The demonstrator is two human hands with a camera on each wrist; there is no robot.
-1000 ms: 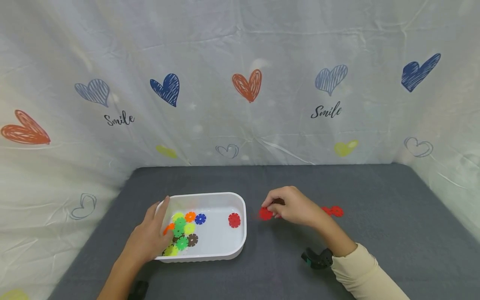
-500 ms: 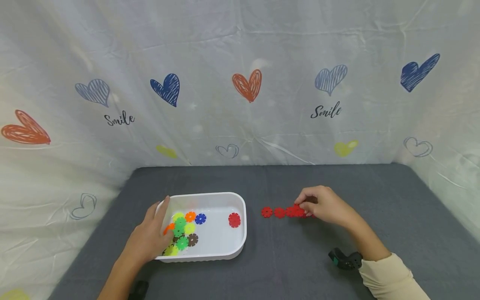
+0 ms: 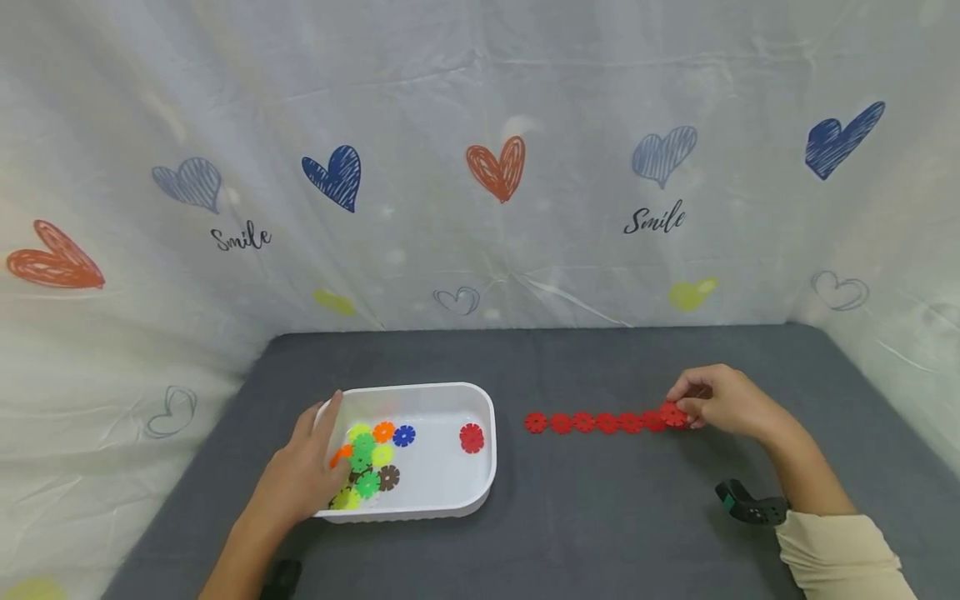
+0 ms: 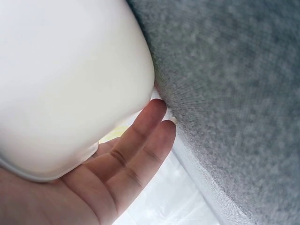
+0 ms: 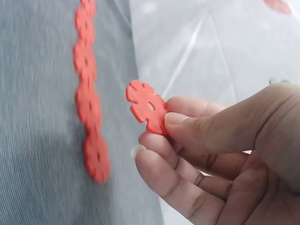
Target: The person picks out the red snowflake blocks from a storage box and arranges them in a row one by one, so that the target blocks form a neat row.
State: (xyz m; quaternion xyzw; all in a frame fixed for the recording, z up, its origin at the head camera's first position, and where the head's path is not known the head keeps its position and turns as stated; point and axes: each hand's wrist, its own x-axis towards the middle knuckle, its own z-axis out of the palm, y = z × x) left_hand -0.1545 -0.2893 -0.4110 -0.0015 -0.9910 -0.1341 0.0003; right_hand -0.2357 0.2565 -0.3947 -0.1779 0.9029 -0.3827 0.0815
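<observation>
In the head view my right hand (image 3: pixel 729 404) pinches a red snowflake-shaped plastic disc (image 5: pixel 149 107) between thumb and fingers. It hangs over the right end of a straight row of red notched discs (image 3: pixel 607 422) on the table; the right wrist view shows the held disc apart from the row. My left hand (image 3: pixel 300 471) holds the left side of a white tray (image 3: pixel 438 492), thumb over the rim and fingers along the outer wall (image 4: pixel 75 70). Inside the tray, green discs (image 3: pixel 367 483) bunch with yellow, orange and brown ones at the left.
A blue disc (image 3: pixel 403 436) lies near the bunch, and a red disc (image 3: pixel 472 437) lies alone at the tray's right. The grey cloth-covered table (image 3: pixel 570 517) runs back to a white curtain (image 3: pixel 570 267) printed with hearts. A black wrist device (image 3: pixel 750 504) sits under my right wrist.
My right hand has moved right along the row with a red disc in its fingers, uncovering the discs at the left and middle. The left hand and tray stay in place.
</observation>
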